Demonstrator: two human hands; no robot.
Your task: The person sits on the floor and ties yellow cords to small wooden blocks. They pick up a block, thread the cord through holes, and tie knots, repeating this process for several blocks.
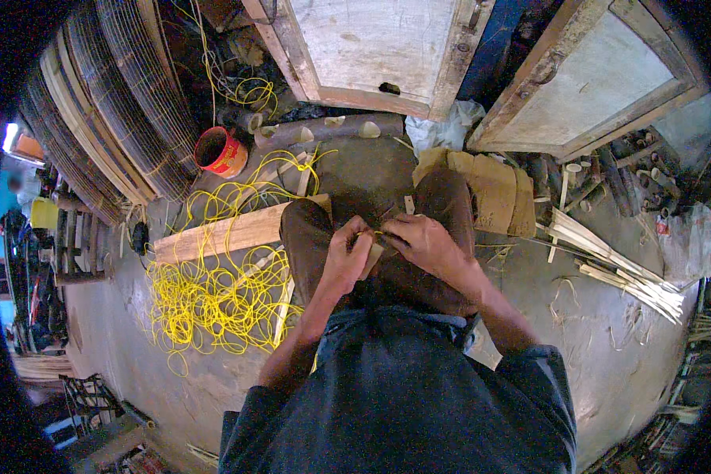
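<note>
Both hands meet over my lap, close together, with fingers pinched. My left hand (pixel 346 251) and my right hand (pixel 420 238) grip a short bit of yellow cord (pixel 378 232) that shows between the fingertips. Most of it is covered by the fingers. Under the hands, a pale flat piece (pixel 371 262) shows in part, too covered to name. Just beyond my right hand stands the end of a small pale strip (pixel 409 205). To the left, a large loose tangle of yellow cord (pixel 213 304) spreads over the floor and across a wooden plank (pixel 225 231).
A red bucket (pixel 222 153) stands at the far left, near rolled slatted mats (pixel 126 87). Ahead lies a notched log (pixel 332 129) below framed panels (pixel 379 47). Flattened cardboard (pixel 494 193) and split pale strips (pixel 620 265) lie to the right.
</note>
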